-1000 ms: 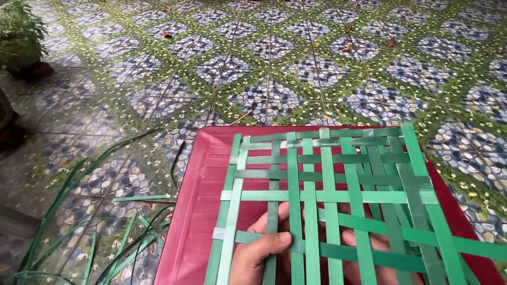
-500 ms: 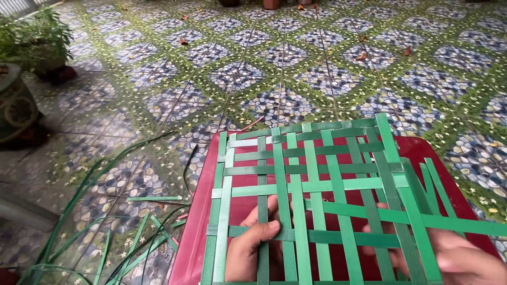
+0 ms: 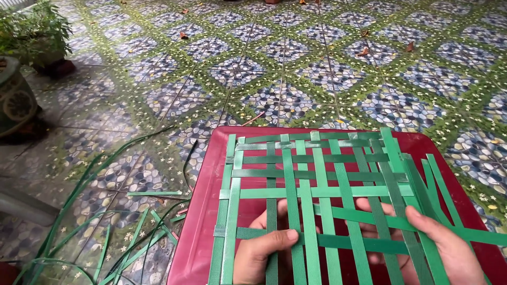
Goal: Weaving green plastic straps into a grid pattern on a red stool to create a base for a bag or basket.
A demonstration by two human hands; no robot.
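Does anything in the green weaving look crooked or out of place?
Yes. On the right side of the green strip mat, several strips run slanted and bunch together, not squared like the left part. Loose strips lie scattered on the tiled floor.

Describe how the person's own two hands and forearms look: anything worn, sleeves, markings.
Both hands are bare: no gloves, rings or markings show on the left hand or the right hand. Nails look short and unpainted. The frame's lower edge cuts both off near the wrist, so no sleeve, watch or forearm is visible.
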